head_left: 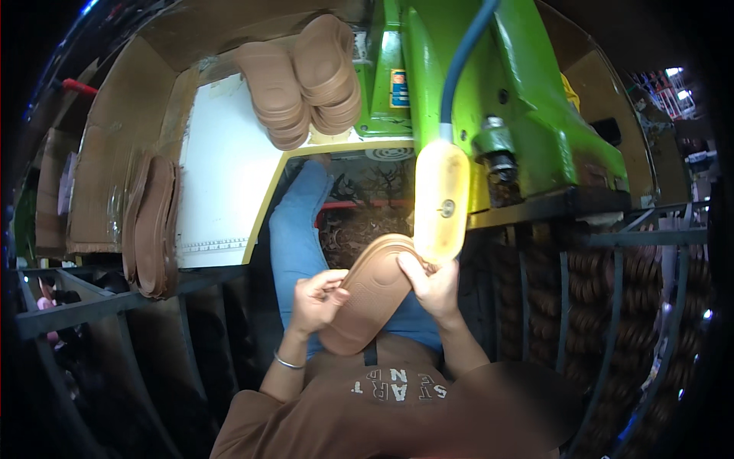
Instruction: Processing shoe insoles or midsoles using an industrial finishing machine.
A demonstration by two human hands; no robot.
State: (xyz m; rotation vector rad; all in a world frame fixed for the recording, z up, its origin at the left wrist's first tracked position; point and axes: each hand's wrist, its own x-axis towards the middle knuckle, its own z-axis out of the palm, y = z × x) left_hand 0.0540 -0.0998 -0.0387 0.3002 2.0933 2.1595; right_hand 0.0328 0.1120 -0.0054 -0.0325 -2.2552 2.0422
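Note:
A brown shoe sole is tilted in front of my body, its upper end leaning to the right, with a dotted patch on its face. My right hand grips the upper right end, thumb pressed on the face and fingers behind the edge. At the opposite edge, my left hand has its fingers curled in against the sole; their tips are partly hidden. Just above my right hand hangs a lit yellow lamp on a blue-grey flexible neck.
A green machine stands ahead on the right. Stacked brown soles sit on the white tabletop, with more soles upright at its left. Cardboard walls surround it. Metal racks flank me, the right one filled with soles.

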